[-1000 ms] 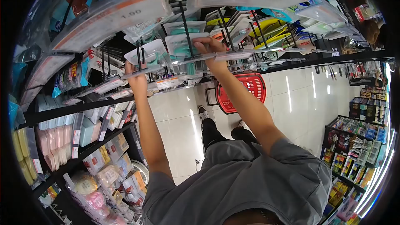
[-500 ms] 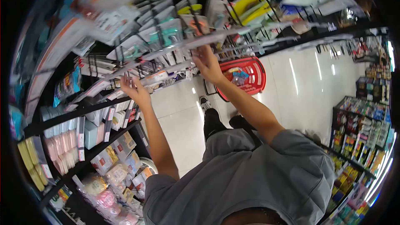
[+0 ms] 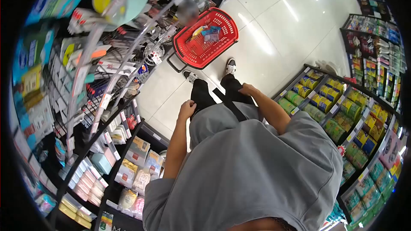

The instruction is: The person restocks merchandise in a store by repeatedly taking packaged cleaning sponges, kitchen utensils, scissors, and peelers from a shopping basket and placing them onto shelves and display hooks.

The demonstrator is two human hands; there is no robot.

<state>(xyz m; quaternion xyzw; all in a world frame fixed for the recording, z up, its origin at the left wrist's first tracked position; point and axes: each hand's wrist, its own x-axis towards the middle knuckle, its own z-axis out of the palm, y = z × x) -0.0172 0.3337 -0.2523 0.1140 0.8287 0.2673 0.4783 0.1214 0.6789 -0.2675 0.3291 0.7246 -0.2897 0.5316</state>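
Note:
My left hand (image 3: 187, 109) is down at the side of my black trousers (image 3: 202, 94), fingers curled closed on the cloth at the thigh. On the other leg my right hand (image 3: 248, 89) pinches the trouser cloth, its fingertips partly hidden. A black strap (image 3: 229, 105) hangs from my waist between the hands. Ahead of my feet, a red shopping basket (image 3: 229, 23) stands on the floor, with a few packaged goods (image 3: 211, 33) inside and its black handle (image 3: 175, 66) folded toward me.
On the left, a shelf rack (image 3: 83, 145) carries hanging kitchen tools and packs of sponges (image 3: 87, 184). At the right stands a shelf of yellow and green packages (image 3: 321, 102). Glossy pale floor tiles (image 3: 274, 34) lie ahead, with another display (image 3: 372, 38) farther off.
Both hands have come down from the hanging goods on the rack to my thighs. My view has turned right, bringing the basket and the right-hand shelf further into sight.

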